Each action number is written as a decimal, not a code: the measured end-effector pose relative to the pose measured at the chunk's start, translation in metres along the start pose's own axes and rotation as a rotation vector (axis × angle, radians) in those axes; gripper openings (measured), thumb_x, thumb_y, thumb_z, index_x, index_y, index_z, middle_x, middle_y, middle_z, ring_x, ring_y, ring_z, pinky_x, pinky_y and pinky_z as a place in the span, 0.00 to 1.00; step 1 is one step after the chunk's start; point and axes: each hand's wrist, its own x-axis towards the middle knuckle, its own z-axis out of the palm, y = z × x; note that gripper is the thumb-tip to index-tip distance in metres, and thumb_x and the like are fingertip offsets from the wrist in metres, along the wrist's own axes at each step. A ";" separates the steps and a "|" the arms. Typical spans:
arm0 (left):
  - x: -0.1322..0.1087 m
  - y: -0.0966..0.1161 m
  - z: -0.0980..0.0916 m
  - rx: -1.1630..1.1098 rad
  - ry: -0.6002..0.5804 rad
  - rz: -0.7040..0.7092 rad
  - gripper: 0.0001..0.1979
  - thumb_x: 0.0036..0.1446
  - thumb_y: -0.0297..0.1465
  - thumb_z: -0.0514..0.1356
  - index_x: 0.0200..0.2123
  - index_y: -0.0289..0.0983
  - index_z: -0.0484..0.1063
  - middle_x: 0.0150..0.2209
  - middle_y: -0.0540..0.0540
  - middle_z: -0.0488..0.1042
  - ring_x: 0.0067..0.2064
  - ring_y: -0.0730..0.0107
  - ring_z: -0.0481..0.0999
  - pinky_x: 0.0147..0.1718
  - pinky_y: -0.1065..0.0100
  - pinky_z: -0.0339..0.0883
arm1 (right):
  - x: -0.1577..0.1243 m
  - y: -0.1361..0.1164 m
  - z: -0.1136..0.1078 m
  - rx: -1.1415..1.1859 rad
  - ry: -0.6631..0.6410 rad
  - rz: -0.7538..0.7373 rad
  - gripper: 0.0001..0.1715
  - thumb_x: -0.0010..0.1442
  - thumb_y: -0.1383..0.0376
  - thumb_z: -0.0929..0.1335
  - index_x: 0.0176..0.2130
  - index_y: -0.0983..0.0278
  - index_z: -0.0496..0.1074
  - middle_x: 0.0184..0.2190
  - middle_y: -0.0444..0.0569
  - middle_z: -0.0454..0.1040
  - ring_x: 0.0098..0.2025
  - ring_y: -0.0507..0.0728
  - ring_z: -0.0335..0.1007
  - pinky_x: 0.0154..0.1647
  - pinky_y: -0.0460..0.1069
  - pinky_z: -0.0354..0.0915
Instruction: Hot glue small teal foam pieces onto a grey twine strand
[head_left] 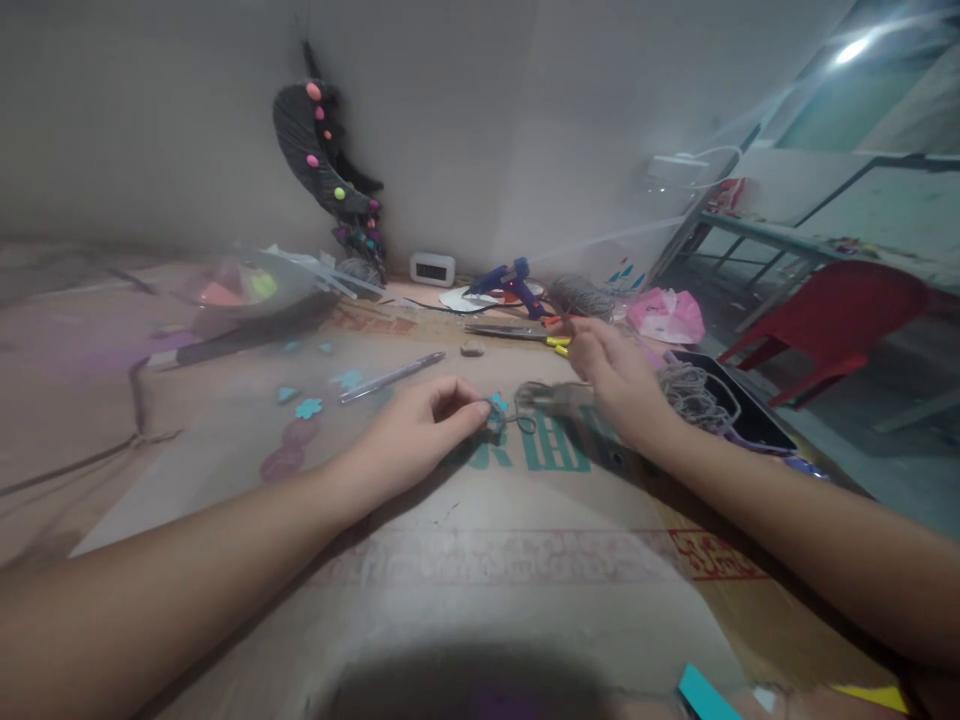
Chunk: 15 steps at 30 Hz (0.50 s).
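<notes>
Fingers of the left hand (420,430) pinch shut on a small teal flower (498,403) just above the cardboard (525,600), a thin string (525,422) looping from it toward the right hand (611,378), whose fingers curl half closed; whether they grip a strand I cannot tell. A steady pinch and gentle pull should keep the flower from twisting; scissors (517,332) lie just beyond

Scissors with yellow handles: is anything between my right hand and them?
Nothing visible. The right hand hovers just beside the handles of the scissors, with no object in the gap. The twine lies nearer you, by the left hand, which pinches a teal flower, off that line.
</notes>
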 end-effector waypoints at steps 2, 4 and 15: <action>0.000 -0.001 0.000 -0.002 0.005 0.016 0.11 0.60 0.39 0.58 0.32 0.37 0.71 0.31 0.49 0.74 0.34 0.69 0.71 0.35 0.67 0.64 | -0.008 -0.012 0.002 -0.045 -0.041 -0.124 0.21 0.71 0.56 0.56 0.46 0.63 0.71 0.33 0.49 0.73 0.35 0.56 0.70 0.38 0.51 0.66; 0.001 -0.003 0.000 -0.008 0.015 0.032 0.11 0.60 0.38 0.58 0.32 0.37 0.71 0.31 0.49 0.73 0.34 0.69 0.71 0.35 0.68 0.64 | -0.014 -0.020 0.004 -0.073 -0.085 -0.259 0.19 0.71 0.60 0.56 0.46 0.63 0.71 0.36 0.51 0.73 0.38 0.56 0.70 0.40 0.52 0.66; 0.001 -0.003 0.000 -0.019 0.018 0.028 0.11 0.59 0.38 0.58 0.33 0.37 0.71 0.31 0.49 0.72 0.34 0.69 0.70 0.34 0.68 0.63 | -0.017 -0.013 0.010 -0.211 -0.124 -0.299 0.18 0.69 0.60 0.61 0.49 0.67 0.73 0.39 0.55 0.70 0.42 0.60 0.67 0.43 0.56 0.65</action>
